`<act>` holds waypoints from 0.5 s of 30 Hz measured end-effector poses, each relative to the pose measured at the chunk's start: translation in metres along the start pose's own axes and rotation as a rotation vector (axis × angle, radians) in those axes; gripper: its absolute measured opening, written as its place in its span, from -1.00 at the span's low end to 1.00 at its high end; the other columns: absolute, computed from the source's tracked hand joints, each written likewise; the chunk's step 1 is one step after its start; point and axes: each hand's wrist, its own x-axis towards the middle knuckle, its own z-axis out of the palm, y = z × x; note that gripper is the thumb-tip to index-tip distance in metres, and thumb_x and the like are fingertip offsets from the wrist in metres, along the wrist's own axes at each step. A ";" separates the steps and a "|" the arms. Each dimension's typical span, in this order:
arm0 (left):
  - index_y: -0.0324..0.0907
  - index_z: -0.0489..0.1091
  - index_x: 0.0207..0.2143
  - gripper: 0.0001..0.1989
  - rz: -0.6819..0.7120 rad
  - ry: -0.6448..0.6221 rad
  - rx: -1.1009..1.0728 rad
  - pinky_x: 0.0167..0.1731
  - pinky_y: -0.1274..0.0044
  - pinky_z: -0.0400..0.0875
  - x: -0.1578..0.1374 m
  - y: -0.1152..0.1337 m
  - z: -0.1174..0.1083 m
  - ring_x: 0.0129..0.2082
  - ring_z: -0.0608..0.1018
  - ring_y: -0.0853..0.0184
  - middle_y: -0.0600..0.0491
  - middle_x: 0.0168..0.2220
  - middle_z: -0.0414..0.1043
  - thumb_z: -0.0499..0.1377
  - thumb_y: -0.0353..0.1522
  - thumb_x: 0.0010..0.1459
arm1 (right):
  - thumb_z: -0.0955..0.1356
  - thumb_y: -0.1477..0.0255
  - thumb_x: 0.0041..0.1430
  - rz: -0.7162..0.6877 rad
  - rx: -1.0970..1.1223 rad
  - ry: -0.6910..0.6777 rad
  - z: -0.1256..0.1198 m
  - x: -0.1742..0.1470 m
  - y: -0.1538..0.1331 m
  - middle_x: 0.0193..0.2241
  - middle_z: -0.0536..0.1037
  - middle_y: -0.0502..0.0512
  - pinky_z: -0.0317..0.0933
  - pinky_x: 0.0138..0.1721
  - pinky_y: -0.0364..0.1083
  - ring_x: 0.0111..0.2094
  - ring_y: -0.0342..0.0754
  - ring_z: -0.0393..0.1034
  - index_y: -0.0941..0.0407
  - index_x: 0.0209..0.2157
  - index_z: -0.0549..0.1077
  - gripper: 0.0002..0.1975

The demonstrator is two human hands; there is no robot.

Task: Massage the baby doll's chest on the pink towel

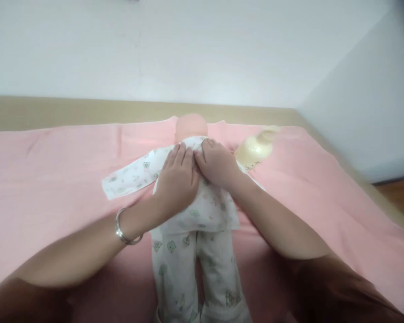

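Note:
A baby doll (191, 125) lies lengthwise before me, its bald head at the far end. It wears a white printed top (202, 213) and matching trousers (175, 269). Flat on the upper part of the top rests my left hand (178, 177), fingers stretched toward the head, with a silver bangle on the wrist. My right hand (218, 163) lies close beside it, just below the collar, its fingers extended over the cloth. The doll's left-side sleeve (131, 179) is spread outward; my right forearm partly covers the other sleeve.
Right of the doll is a pale yellow pump bottle (256, 150), blurred. A pink sheet (60, 175) lies under everything, over a beige surface (87, 110) whose edge shows at the back. White walls (188, 49) stand behind and to the right.

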 end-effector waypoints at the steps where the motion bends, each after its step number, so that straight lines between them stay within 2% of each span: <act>1: -0.38 0.21 0.27 -0.46 -0.009 -0.011 -0.019 0.40 0.06 0.07 0.001 -0.001 0.000 0.43 0.14 0.03 -0.28 0.37 0.15 -0.14 -0.31 0.34 | 0.08 0.35 0.43 -0.013 -0.014 0.004 0.000 -0.001 -0.001 0.12 0.47 0.50 0.21 0.22 0.14 0.18 0.25 0.33 0.43 0.10 0.38 -0.50; 4: -0.37 0.22 0.26 -0.47 -0.082 -0.025 -0.086 0.41 0.09 0.08 0.011 -0.012 0.000 0.41 0.19 0.06 -0.23 0.36 0.18 -0.18 -0.34 0.34 | 0.08 0.35 0.44 -0.037 -0.069 0.007 -0.001 -0.014 -0.013 0.22 0.37 0.57 0.14 0.28 0.20 0.25 0.31 0.27 0.50 0.22 0.27 -0.45; 7: -0.29 0.31 0.17 -0.52 -0.138 0.013 -0.112 0.34 0.15 0.21 0.023 -0.023 0.000 0.29 0.35 0.08 -0.19 0.24 0.35 -0.15 -0.36 0.30 | 0.10 0.37 0.43 -0.093 -0.123 0.007 -0.002 -0.034 -0.031 0.28 0.26 0.62 0.08 0.33 0.25 0.33 0.37 0.15 0.51 0.30 0.18 -0.42; 11: -0.24 0.38 0.06 -0.57 -0.138 0.050 -0.089 0.25 0.18 0.31 0.028 -0.027 0.001 0.14 0.45 0.09 -0.17 0.10 0.44 -0.17 -0.35 0.32 | 0.16 0.40 0.38 -0.187 -0.097 0.014 -0.002 -0.048 -0.043 0.34 0.16 0.57 0.00 0.38 0.26 0.40 0.37 0.01 0.48 0.32 0.17 -0.41; 15: -0.28 0.32 0.17 -0.51 -0.099 0.038 -0.060 0.33 0.15 0.21 0.021 -0.025 0.002 0.26 0.36 0.09 -0.16 0.22 0.36 -0.20 -0.33 0.34 | 0.11 0.43 0.39 -0.106 0.021 0.001 -0.002 -0.038 -0.036 0.36 0.16 0.47 -0.03 0.41 0.22 0.41 0.28 0.00 0.43 0.33 0.18 -0.43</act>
